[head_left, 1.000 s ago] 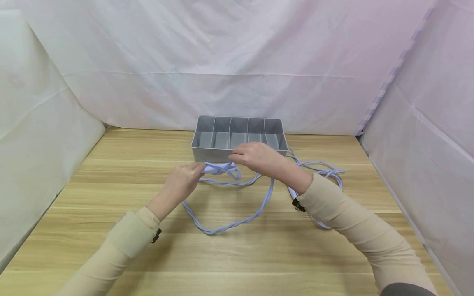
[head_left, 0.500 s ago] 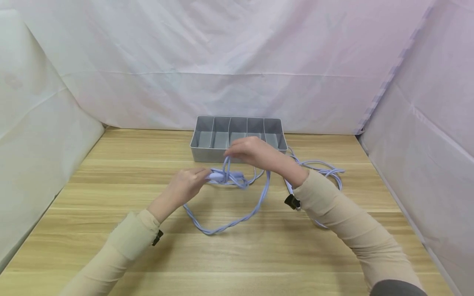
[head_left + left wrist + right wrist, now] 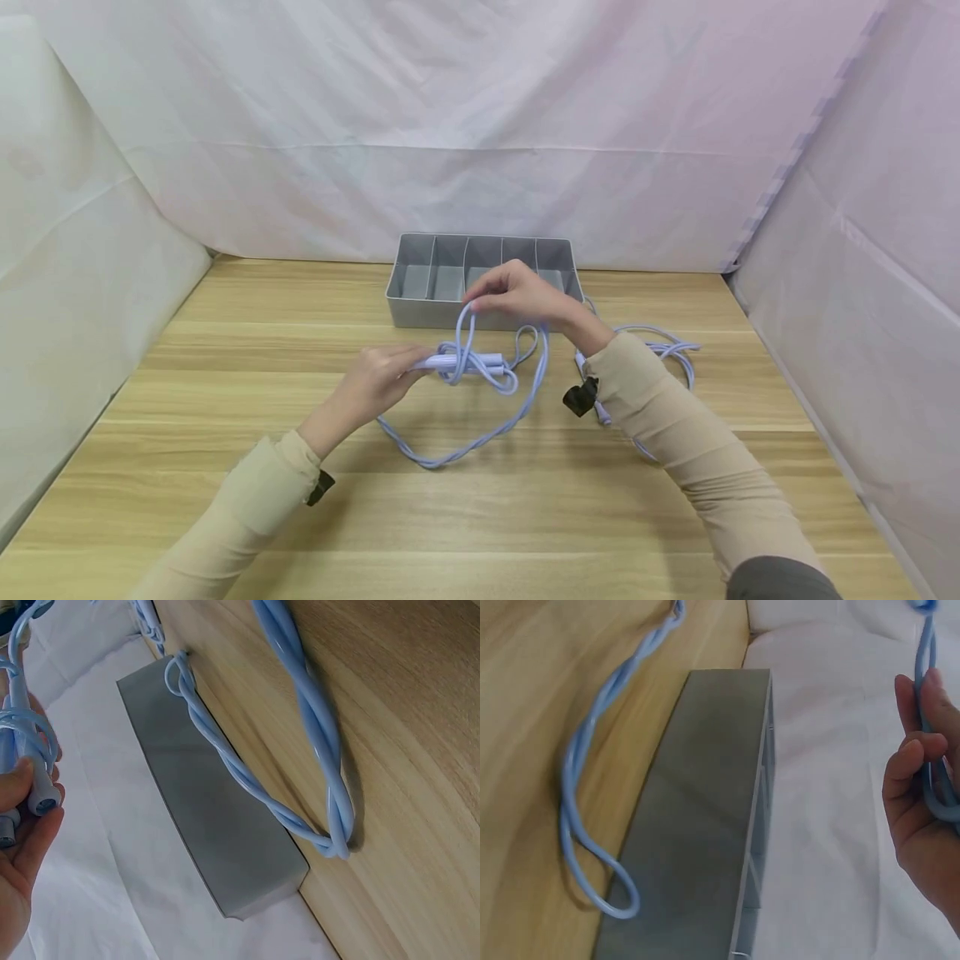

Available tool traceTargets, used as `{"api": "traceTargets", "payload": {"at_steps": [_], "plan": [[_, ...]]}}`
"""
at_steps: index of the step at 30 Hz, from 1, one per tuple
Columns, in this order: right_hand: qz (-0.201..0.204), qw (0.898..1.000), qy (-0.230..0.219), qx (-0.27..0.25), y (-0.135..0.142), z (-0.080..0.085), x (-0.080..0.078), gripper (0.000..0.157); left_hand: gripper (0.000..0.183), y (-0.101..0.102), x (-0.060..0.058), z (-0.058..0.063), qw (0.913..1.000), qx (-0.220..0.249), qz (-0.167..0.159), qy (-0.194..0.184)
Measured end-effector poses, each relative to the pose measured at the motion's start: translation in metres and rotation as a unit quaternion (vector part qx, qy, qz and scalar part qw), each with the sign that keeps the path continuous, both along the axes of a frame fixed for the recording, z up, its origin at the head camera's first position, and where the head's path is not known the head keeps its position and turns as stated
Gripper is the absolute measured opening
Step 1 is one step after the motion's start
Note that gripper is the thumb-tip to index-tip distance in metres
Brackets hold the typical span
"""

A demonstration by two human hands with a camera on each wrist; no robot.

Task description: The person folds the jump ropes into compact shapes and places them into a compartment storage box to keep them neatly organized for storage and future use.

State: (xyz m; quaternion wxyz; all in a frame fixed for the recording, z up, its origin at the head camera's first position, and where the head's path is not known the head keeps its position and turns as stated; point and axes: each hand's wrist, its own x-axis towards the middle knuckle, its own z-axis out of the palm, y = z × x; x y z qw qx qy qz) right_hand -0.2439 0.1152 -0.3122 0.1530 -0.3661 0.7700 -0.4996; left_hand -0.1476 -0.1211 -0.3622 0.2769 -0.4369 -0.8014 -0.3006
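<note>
My left hand (image 3: 378, 375) grips the two handles (image 3: 487, 360) of a pale blue jump rope side by side. Cord is looped around these handles, as the left wrist view also shows at the wrapped cord (image 3: 30, 720). Higher up and to the right, my right hand (image 3: 517, 292) pinches a raised loop of the same cord between thumb and fingers. In the right wrist view, the cord (image 3: 928, 720) runs through the fingers into the palm. A doubled, twisted length of rope (image 3: 480, 452) hangs in a wide curve below both hands.
Behind the hands stands a grey organizer box (image 3: 427, 313) with several compartments. A second pale blue rope (image 3: 678, 346) lies loose on the wooden table (image 3: 420, 533) at right, partly under my right forearm. White cloth (image 3: 337, 200) encloses the back and sides.
My right hand has risen slightly, drawing the cord loop up from the handles. The left hand has shifted a little right, and the handles now show more plainly.
</note>
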Motion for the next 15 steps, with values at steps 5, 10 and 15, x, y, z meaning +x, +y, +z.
{"api": "traceTargets", "payload": {"at_steps": [5, 10, 15], "plan": [[-0.013, 0.997, -0.043, -0.06, -0.002, -0.02, -0.007, 0.015, 0.024, 0.001, 0.001, 0.0, 0.9995, 0.03, -0.004, -0.009], [-0.046, 0.988, -0.089, -0.114, -0.008, -0.039, -0.008, 0.016, 0.024, 0.004, -0.001, 0.002, 0.9976, 0.068, 0.012, -0.01], [-0.076, 0.983, -0.089, -0.141, -0.015, -0.05, -0.005, 0.017, 0.025, 0.009, -0.003, 0.004, 0.9939, 0.102, 0.042, -0.004]]}}
